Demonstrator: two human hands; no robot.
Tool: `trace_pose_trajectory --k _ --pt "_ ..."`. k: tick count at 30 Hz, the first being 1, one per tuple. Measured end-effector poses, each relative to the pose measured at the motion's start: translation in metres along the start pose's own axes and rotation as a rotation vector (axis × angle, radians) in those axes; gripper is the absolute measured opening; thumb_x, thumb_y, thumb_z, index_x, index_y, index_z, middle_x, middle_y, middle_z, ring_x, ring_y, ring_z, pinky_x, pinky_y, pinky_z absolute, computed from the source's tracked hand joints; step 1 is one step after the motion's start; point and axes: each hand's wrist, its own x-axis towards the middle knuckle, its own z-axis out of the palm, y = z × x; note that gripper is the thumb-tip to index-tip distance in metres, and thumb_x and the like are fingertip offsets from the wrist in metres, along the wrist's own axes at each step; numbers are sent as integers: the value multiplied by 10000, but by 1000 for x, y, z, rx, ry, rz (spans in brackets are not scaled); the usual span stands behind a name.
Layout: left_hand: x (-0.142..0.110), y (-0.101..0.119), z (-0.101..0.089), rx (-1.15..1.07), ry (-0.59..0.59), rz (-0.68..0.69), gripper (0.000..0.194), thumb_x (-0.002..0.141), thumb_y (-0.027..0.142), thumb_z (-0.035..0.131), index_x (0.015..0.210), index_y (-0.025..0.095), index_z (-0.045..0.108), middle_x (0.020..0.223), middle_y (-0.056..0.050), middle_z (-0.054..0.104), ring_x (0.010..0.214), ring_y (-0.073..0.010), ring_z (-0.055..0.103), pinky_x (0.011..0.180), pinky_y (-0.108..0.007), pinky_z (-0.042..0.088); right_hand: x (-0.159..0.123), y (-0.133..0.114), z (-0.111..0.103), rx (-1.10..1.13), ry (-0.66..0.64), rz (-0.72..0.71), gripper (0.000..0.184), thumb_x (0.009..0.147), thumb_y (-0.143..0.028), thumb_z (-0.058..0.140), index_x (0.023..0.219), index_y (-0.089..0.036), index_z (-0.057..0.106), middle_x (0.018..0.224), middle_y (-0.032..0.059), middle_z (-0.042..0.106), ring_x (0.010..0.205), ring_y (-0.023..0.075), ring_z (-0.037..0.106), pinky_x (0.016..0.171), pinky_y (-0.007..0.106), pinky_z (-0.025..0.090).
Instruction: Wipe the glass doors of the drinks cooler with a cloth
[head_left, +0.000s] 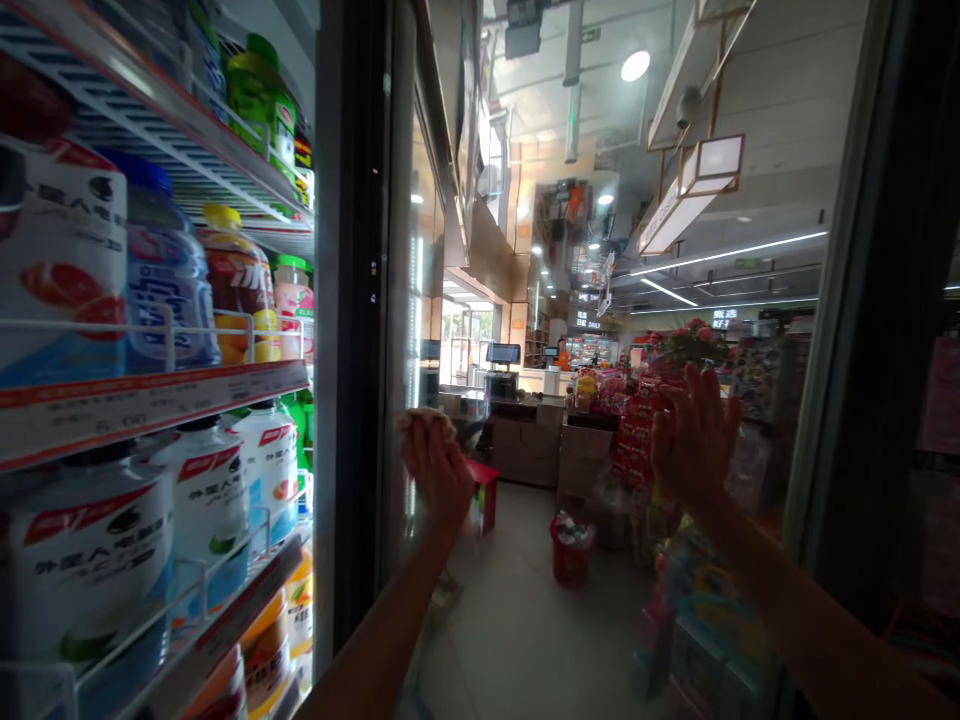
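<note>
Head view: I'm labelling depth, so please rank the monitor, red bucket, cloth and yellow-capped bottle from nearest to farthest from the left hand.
1. Cloth, held in the left hand.
2. Yellow-capped bottle, on the shelf to the left.
3. Red bucket, on the floor ahead, right of the hand.
4. Monitor, on the counter farther back.

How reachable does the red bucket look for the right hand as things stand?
Probably not: what looks like a glass pane stands between the right hand and the red bucket, which sits farther off on the floor.
</note>
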Motion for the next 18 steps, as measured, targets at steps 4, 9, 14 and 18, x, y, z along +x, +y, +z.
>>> trace_pose_trajectory --k 4,9,14,18 --pt "-31 58 3 -114 -286 634 406 836 237 460 1242 244 480 1358 -71 443 1316 -245 304 1048 -460 281 -1 4 0 28 11 -19 357 854 -291 395 1193 -220 480 1421 87 370 1342 235 279 1099 457 146" --pt "-36 16 -8 -63 -242 431 414 835 215 461 1248 194 476 1337 -112 457 1321 -252 291 1052 -466 285 -1 6 1 30 18 -40 375 853 -298 382 1207 -219 477 1421 83 368 1336 248 291 1099 456 149" --pt "-60 -57 -25 31 -47 -163 522 875 225 409 1373 126 289 1396 -211 327 1337 -279 245 1024 -529 311 -1 3 -1 39 20 -15 359 856 -303 376 1184 -228 500 1422 76 368 1342 237 280 1099 456 148" --pt "-106 -43 -31 61 70 -253 583 870 216 421 1406 148 203 1429 -214 265 1356 -295 189 1022 -587 280 0 1 -4 29 23 -32 345 848 -276 399 1163 -179 503 1418 107 369 1338 254 283 1076 519 174"
